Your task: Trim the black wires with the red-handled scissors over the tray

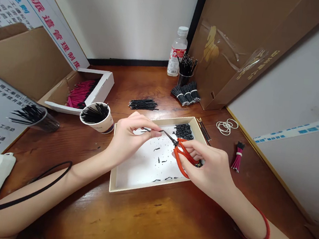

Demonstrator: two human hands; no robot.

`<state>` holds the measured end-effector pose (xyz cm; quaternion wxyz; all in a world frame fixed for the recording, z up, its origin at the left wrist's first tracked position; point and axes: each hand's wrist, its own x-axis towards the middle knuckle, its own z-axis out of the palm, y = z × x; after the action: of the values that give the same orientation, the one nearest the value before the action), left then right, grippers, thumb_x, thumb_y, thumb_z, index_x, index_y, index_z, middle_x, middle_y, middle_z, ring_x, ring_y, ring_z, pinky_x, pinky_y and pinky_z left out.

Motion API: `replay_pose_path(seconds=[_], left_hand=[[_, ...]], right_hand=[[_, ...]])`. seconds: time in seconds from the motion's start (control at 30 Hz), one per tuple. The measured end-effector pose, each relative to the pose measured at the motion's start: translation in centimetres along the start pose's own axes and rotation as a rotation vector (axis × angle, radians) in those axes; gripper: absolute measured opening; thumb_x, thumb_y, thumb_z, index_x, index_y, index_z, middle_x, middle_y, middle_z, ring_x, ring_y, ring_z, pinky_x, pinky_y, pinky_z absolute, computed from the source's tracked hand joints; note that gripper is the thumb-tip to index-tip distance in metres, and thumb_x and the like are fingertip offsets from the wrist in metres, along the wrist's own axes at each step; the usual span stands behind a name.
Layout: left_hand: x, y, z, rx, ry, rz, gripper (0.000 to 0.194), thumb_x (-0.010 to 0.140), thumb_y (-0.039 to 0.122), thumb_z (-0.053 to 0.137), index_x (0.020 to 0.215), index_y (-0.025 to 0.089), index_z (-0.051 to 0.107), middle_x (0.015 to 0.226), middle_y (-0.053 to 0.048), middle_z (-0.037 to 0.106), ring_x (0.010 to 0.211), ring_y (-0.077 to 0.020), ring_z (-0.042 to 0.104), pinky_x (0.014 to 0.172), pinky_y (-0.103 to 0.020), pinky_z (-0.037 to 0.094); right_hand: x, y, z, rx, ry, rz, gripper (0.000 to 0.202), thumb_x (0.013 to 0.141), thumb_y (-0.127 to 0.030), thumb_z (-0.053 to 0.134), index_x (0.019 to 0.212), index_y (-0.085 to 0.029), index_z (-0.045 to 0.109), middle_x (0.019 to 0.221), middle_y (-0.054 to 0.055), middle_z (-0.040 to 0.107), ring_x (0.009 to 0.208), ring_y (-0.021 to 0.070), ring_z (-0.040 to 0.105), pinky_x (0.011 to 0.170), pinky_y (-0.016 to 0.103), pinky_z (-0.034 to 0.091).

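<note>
Over a shallow cream tray [113, 179], my left hand [134, 135] pinches a thin black piece [146, 129] between thumb and fingertips. My right hand [206, 164] is wrapped round the orange handles of small pliers [182, 157], whose dark, narrow tips point left and meet the piece at my left fingertips. Whether the jaws are closed on it is too small to tell. Inside the tray, small black pieces [184, 131] are heaped at the back right corner, and a few scraps [159, 160] lie scattered on the white bottom.
A paper cup [103, 125] of black sticks, a tipped clear cup [51, 121] and a white box [105, 85] stand left. Behind are loose black sticks [143, 104], tied bundles [186, 93] and a bottle [178, 52]. Rubber bands [226, 127] and a pink bundle [238, 157] lie right.
</note>
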<state>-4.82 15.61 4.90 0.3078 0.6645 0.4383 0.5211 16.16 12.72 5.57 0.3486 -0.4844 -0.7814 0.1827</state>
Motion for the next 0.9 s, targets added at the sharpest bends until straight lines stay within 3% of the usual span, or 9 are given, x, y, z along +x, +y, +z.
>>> replay_pose_path(seconds=[0.9], left_hand=[[0.22, -0.35, -0.12, -0.073, -0.033, -0.009, 0.016, 0.069, 0.011, 0.082, 0.072, 0.026, 0.079, 0.073, 0.002, 0.077, 0.07, -0.0135, 0.061, 0.067, -0.028, 0.044]], right_hand=[[-0.06, 0.12, -0.14, 0.027, 0.006, -0.042, 0.005, 0.082, -0.015, 0.064, 0.083, -0.015, 0.068, 0.062, -0.001, 0.068, 0.048, 0.008, 0.05, 0.047, 0.02, 0.046]])
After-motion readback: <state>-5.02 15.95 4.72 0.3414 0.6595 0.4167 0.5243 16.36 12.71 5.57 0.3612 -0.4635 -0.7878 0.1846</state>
